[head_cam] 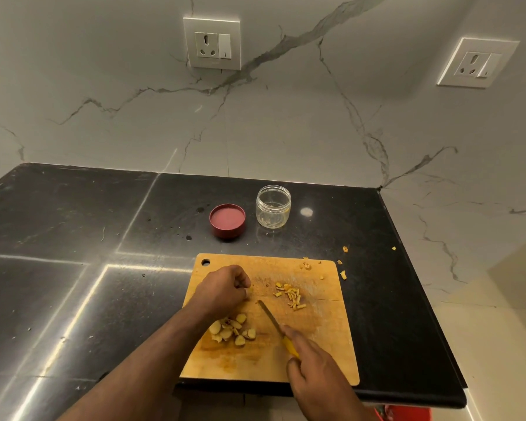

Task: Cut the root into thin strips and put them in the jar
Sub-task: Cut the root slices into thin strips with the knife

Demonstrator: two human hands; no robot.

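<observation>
Right hand (312, 364): nearest the lens; my fingers were curled round the yellow handle of the knife (278, 328), forefinger laid along the top, blade angled up and left over the cutting board (331, 344). Whether the tip touched the wood, I could not tell.
Sliced root pieces (233, 329): a loose heap of pale rounds on the near-left of the board, beside my left forearm. I judged them light, firm and fibrous, probably damp on the cut faces and so apt to slide; best laid flat face down and held at the end away from the blade.
Left hand (225, 288): knuckles up, fingers bunched and pinching a small root piece (250, 290) against the board, just left of the knife tip. The piece was mostly hidden; I judged it small enough that the fingertips sat close to the cutting line.
Cut strips (290, 296): a small scatter of thin yellow slivers right of the blade, apart from the heap. I judged them weightless and easily crushed; better gathered in a loose pinch or swept on the flat of the blade.
Strays: a few scraps (343, 274) lay off the board's far-right corner on the black counter (73, 238).
Lid (227, 220): red, lying off the jar, beyond the board.
Jar (273, 206): clear, open, upright just right of the lid; whether it held any strips, I could not tell.
</observation>
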